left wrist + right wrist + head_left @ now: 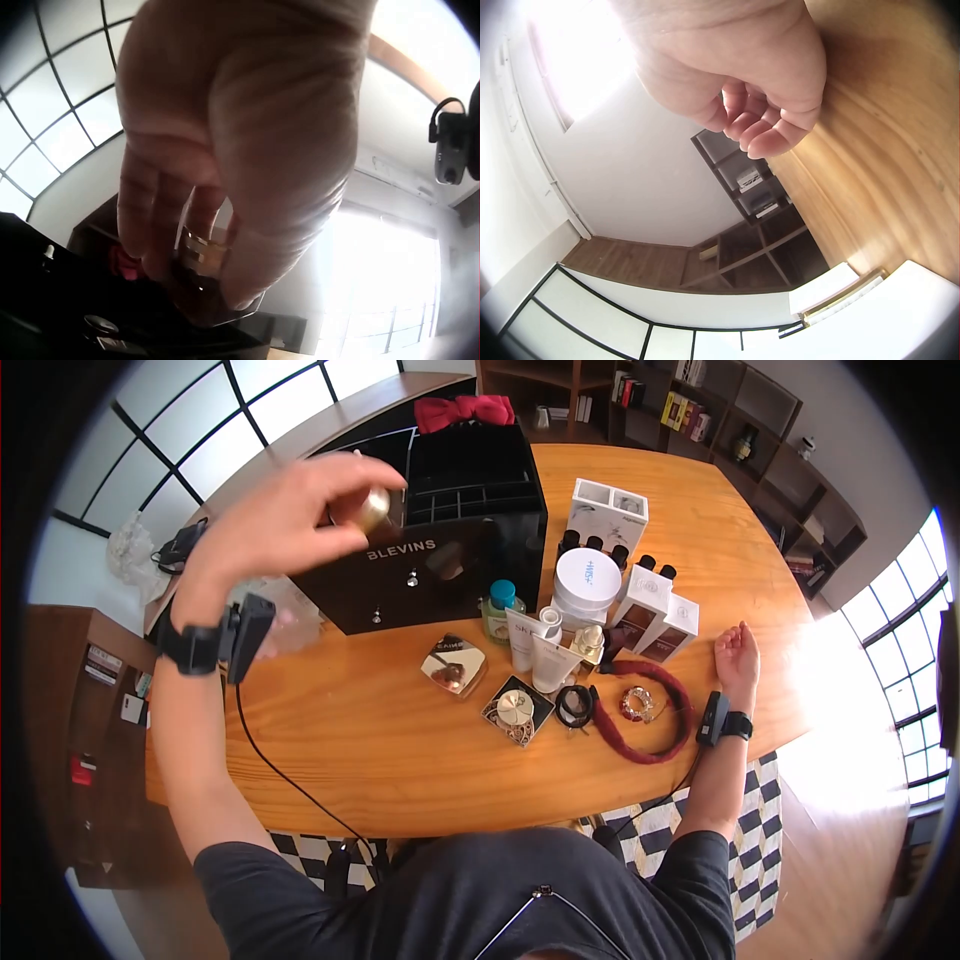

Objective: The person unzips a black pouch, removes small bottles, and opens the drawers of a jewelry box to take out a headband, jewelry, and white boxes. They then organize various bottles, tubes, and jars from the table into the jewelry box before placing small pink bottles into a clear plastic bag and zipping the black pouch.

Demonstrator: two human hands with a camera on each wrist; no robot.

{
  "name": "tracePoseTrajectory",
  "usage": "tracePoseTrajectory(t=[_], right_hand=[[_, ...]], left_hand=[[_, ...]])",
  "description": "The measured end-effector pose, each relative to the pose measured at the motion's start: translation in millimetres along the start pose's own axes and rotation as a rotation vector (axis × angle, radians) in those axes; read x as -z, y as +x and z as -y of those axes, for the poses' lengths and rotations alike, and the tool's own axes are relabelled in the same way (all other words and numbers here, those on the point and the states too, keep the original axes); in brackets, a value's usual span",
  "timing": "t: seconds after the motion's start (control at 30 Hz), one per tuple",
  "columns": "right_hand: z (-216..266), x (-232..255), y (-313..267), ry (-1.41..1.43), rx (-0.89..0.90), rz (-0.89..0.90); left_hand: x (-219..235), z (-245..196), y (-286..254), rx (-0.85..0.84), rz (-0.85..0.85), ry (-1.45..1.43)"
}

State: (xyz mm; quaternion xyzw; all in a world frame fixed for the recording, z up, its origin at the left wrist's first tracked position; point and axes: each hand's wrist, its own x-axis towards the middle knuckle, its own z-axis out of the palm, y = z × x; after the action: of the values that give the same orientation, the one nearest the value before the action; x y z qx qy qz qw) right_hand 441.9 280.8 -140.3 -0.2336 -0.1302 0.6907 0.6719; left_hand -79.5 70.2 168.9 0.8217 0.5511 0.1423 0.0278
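Note:
My left hand [290, 510] is raised over the left part of a black organizer box [345, 595] lettered BLEVINS. Between thumb and fingers it grips a small bottle with a gold cap [375, 510], which looks like a perfume bottle. The left wrist view shows the bottle's gold neck [201, 255] and dark, clear-edged body, partly hidden by the fingers. Small compartments [465, 505] line the box's top, to the right of this hand. My right hand [738, 657] rests at the table's right side, fingers loosely curled with nothing in them, as the right wrist view also shows.
On the wooden table [340, 730] stand a white jar [588, 580], a teal-capped bottle [500, 610], white tubes [552, 663] and boxes [645, 600]. Nearer lie a compact [453, 665], a jewellery box [517, 710], a red headband [625, 745] and a bracelet [637, 703]. A red bow [465, 412] tops the organizer's back.

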Motion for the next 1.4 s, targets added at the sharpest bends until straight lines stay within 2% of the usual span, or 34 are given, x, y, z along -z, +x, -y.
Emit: tracePoseTrajectory(t=[0.03, 0.07, 0.13, 0.2, 0.23, 0.37, 0.47, 0.73, 0.87, 1.27, 1.37, 1.4], right_hand=[[0.1, 0.9, 0.1, 0.002, -0.006, 0.007], [1.0, 2.9, 1.7, 0.005, -0.01, 0.016], [0.3, 5.7, 4.0, 0.005, -0.013, 0.022], [1.2, 5.8, 4.4, -0.001, -0.004, 0.02], [1.7, 5.4, 4.0, -0.003, 0.005, 0.01], [0.2, 0.3, 1.7, -0.007, 0.019, -0.024], [-0.8, 0.3, 2.6, -0.012, 0.01, -0.021], [-2.8, -1.9, 1.2, -0.026, 0.034, -0.046], [-2.1, 2.8, 5.1, -0.026, 0.03, -0.035], [0.9, 7.9, 3.8, -0.05, 0.028, 0.006], [0.6, 10.7, 7.1, -0.036, 0.015, 0.012], [0.1, 7.8, 4.8, -0.035, 0.016, 0.007]], left_hand=[[-11.4, -2.8, -2.3, -0.163, 0.01, 0.064], [-17.5, -18.4, -4.8, -0.142, 0.145, 0.087], [-42.6, -30.4, -10.0, -0.278, 0.237, 0.098], [-64.1, -38.9, -12.3, -0.302, 0.363, 0.076], [-79.3, -34.7, -14.9, -0.376, 0.327, 0.068], [-97.5, -41.3, -13.2, -0.326, 0.459, 0.087], [-111.3, -31.0, -10.6, -0.36, 0.308, 0.128], [-142.9, -2.0, -7.6, -0.238, 0.402, 0.11], [-141.9, -2.6, -7.8, -0.194, 0.44, 0.049], [-105.4, -8.7, -12.1, -0.131, 0.425, -0.054], [-88.0, 2.8, -13.8, -0.232, 0.248, -0.001], [-73.6, 1.8, -10.9, -0.161, 0.224, -0.068]])
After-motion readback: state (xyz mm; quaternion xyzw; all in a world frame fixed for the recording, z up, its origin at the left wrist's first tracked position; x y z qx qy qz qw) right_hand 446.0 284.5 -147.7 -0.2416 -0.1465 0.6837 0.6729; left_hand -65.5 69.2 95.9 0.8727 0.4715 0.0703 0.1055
